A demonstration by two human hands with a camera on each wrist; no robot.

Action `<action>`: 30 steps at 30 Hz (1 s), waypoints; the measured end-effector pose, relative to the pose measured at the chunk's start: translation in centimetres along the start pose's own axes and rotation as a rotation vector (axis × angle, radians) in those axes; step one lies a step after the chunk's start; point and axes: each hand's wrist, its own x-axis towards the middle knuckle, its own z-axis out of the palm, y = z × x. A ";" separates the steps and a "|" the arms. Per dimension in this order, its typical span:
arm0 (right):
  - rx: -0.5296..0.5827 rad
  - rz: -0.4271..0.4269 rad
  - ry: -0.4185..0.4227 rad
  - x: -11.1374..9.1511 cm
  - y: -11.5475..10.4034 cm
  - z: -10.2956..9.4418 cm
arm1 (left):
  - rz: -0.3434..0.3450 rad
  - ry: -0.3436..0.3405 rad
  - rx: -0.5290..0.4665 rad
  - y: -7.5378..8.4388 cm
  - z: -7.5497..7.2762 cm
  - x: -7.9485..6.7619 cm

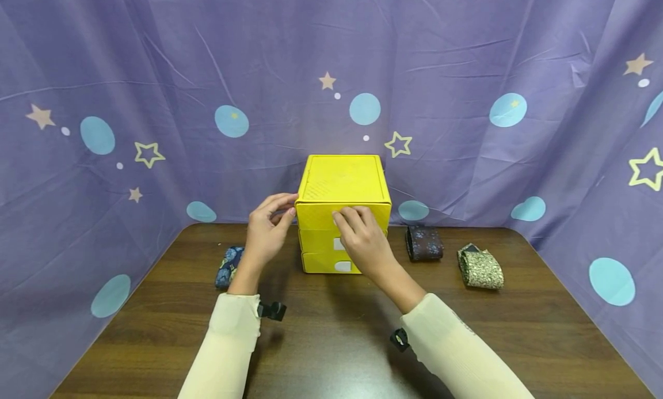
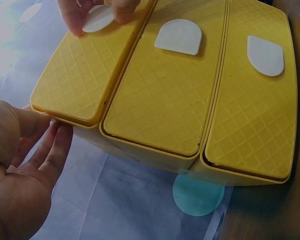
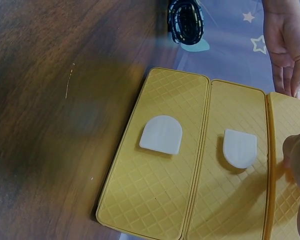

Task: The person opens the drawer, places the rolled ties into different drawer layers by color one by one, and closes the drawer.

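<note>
Crossing the near part of a brown wood table [image 1: 326, 353] are a person's two cream sleeves [image 1: 461, 353], each with a small black fitting [image 1: 271, 311] at the inner side of the wrist. Farther in, a blue patterned roll of cloth [image 1: 228, 269] lies just left of the left wrist, partly hidden by it, and a yellow-green speckled roll [image 1: 481, 270] lies well off to the right. Between them stands a yellow three-drawer box [image 1: 344, 177], upright on the table. White tabs mark the bottom drawer [image 2: 266, 55] and the middle drawer [image 2: 179, 37], the lower tab's rounded edge facing left, the middle one's facing right. The right hand [image 1: 362, 238] pinches the white tab of the top drawer [image 2: 75, 80] between bent fingers and thumb. The left hand [image 1: 266, 232] is loosely extended, its fingers touching the box's upper left side beside the front corner. A dark brown flowered roll [image 1: 425, 243] sits just right of the box. Behind everything hangs a purple curtain [image 1: 290, 53] printed with stars and pale blue discs.
</note>
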 end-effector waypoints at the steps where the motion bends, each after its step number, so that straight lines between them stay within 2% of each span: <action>1: 0.000 -0.001 0.000 0.0 0.0 0.0 | -0.003 -0.001 -0.001 0.0 0.0 0.0; 9: -0.012 -0.017 0.003 -0.2 0.2 -0.2 | 0.028 -0.009 -0.022 -0.2 0.1 0.0; 14: -0.018 -0.033 0.006 -0.1 0.2 -0.3 | 0.051 -0.007 0.002 -0.3 0.1 0.1; 30: -0.027 -0.055 0.003 -0.1 -0.1 -0.5 | 0.071 -0.003 0.017 -0.3 -0.2 -0.1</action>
